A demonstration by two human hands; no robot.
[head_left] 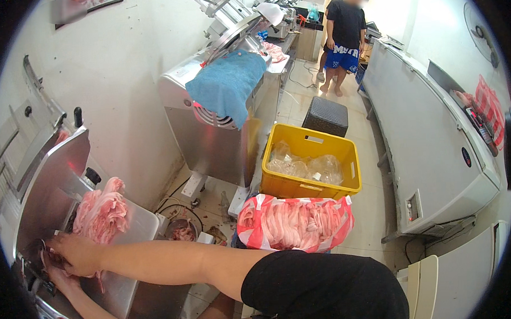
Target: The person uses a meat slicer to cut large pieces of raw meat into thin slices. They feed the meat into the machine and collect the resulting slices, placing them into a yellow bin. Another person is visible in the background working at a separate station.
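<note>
My right arm reaches across to the left. My right hand (pixel 76 253) is at the lower end of a metal meat slicer (pixel 48 183), its fingers bent around something I cannot make out. Just below it, close to the slicer's edge, is my left hand (pixel 58 274), partly covered by the right one; its fingers are mostly hidden. A folded pile of thin pink meat slices (pixel 102 212) lies on the slicer's metal tray (pixel 142 219), beside my right hand. Some strips hang below my right wrist.
A red-and-white bag (pixel 347 215) full of meat slices stands by a yellow crate (pixel 272 159) holding clear plastic bags. Behind are a black woven stool (pixel 326 115) and a second slicer with a blue towel (pixel 227 84). A white chest freezer (pixel 429 136) lines the right. Someone (pixel 344 32) stands far back.
</note>
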